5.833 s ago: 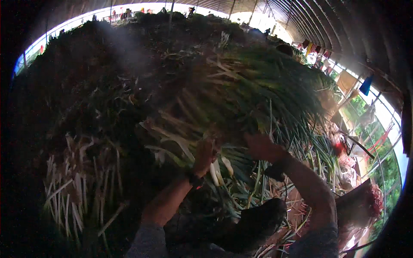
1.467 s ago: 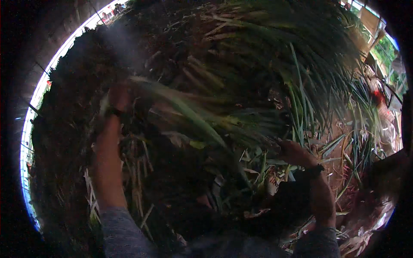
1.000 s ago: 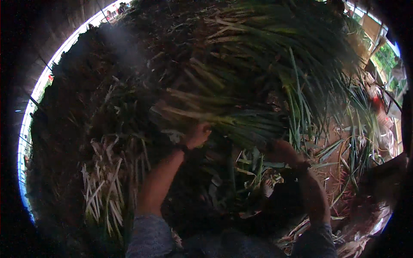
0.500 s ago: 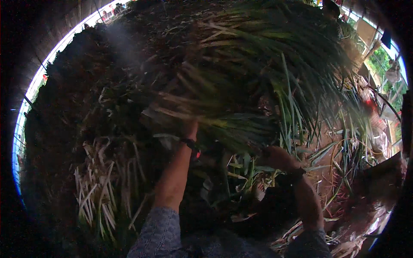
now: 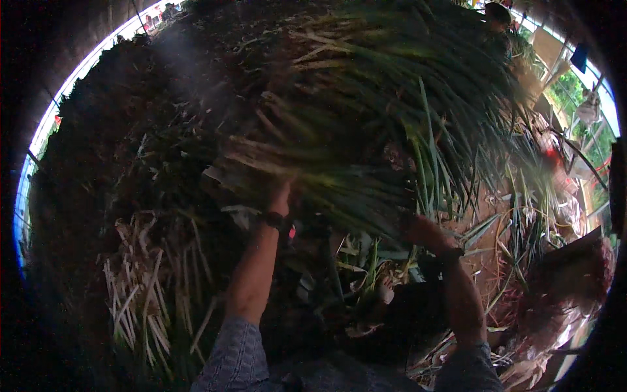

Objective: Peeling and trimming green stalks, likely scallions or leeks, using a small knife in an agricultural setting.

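The person's left hand reaches up among the pale lower ends of a bundle of long green stalks, touching it from the near side. The fingers are lost in blur and shade, so from here I can't tell whether they pinch the stalks or are spread beneath them. A dark strap with a spot of red circles that wrist, above a grey patterned sleeve.

The right hand is lower and off to the right, at the leafy end of the same bundle. It is dark over there, and I can't make out if its fingers press together or on what. A dark band rings this wrist too.

The bundle lies between the two hands, pale ends to the left, leaves fanning right. Just beyond it spreads a big heap of the same greens, its leaves drooping toward the brown ground on the right. Near the left forearm, bare whitish stems stand in a loose clump. Cut leaves are scattered below the right hand, and beyond that forearm sits a reddish and whitish sack
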Motion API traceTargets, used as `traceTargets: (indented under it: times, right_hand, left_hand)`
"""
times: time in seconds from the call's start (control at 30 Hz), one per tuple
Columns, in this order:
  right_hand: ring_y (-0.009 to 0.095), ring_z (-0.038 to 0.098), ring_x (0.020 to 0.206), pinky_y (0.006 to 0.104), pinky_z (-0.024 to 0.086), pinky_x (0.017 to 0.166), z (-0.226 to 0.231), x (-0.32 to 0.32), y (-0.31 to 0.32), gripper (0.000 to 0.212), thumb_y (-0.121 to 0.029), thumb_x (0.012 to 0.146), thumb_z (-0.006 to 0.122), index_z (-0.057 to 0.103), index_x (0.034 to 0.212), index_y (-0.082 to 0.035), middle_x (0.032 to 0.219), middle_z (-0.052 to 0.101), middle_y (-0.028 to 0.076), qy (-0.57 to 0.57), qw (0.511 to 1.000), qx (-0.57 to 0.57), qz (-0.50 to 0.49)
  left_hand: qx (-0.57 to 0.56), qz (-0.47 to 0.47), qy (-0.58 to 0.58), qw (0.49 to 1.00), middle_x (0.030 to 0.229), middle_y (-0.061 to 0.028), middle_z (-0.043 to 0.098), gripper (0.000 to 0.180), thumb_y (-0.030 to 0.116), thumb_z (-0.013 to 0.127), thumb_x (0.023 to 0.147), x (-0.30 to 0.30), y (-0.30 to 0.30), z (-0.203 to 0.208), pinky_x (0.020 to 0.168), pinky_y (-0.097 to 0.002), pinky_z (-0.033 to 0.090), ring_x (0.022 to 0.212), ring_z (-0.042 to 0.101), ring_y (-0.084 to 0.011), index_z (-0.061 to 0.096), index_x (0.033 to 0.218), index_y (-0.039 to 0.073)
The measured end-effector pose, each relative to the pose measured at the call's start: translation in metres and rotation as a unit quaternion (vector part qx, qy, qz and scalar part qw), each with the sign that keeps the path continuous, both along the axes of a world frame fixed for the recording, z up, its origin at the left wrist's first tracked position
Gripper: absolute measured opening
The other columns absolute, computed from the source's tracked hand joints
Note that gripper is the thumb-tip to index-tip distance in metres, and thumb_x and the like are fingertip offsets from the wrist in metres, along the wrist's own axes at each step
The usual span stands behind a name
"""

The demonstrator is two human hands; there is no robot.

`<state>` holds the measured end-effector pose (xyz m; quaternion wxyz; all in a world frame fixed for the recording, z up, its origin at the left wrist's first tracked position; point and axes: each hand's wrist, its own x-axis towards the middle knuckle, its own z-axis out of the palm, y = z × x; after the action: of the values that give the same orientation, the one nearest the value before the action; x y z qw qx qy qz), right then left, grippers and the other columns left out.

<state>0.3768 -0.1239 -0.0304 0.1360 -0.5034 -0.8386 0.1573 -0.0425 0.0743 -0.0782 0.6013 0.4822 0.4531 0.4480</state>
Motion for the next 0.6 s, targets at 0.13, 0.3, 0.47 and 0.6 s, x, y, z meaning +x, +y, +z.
traceTargets:
  times: [0.13, 0.3, 0.47, 0.6]
  right_hand:
    - [0.022, 0.061, 0.079, 0.0329, 0.050, 0.065, 0.014, -0.008, -0.006, 0.021, -0.017, 0.091, 0.057, 0.063, 0.108, -0.005, 0.085, 0.064, 0.008, -0.100, 0.992, 0.069, 0.028]
    - [0.019, 0.058, 0.062, 0.0362, 0.047, 0.058, 0.056, -0.025, -0.013, 0.026, -0.025, 0.089, 0.066, 0.067, 0.092, 0.000, 0.071, 0.064, 0.010, 0.054, 0.968, -0.156, -0.190]
    - [0.014, 0.058, 0.063, 0.0381, 0.046, 0.058, 0.110, -0.058, -0.004, 0.029, -0.028, 0.088, 0.067, 0.068, 0.089, 0.001, 0.069, 0.064, 0.011, 0.040, 0.969, -0.166, -0.181]
    - [0.015, 0.061, 0.065, 0.0373, 0.048, 0.059, 0.054, -0.022, -0.011, 0.029, -0.030, 0.087, 0.066, 0.069, 0.090, -0.001, 0.072, 0.066, 0.013, 0.091, 0.964, -0.142, -0.207]
  left_hand:
    - [-0.054, -0.025, -0.034, 0.998, 0.116, -0.0037, 0.065, 0.039, 0.041, 0.057, 0.095, 0.023, -0.025, 0.033, 0.078, -0.0356, 0.053, 0.098, 0.063, -0.0188, 0.063, 0.123, 0.014]
    - [-0.117, -0.056, -0.196, 0.972, 0.128, -0.0036, 0.057, 0.050, 0.040, 0.062, 0.092, 0.046, -0.008, 0.040, 0.092, -0.0408, 0.050, 0.114, 0.057, -0.0247, 0.054, 0.134, 0.015]
    - [-0.041, -0.008, -0.278, 0.960, 0.132, -0.0010, 0.055, 0.054, 0.040, 0.063, 0.092, 0.038, 0.020, -0.008, 0.090, -0.0447, 0.050, 0.120, 0.053, -0.0256, 0.050, 0.138, 0.014]
    - [-0.014, 0.005, -0.221, 0.975, 0.132, -0.0005, 0.054, 0.053, 0.041, 0.061, 0.094, 0.072, 0.023, -0.007, 0.089, -0.0404, 0.050, 0.120, 0.052, -0.0225, 0.050, 0.139, 0.016]
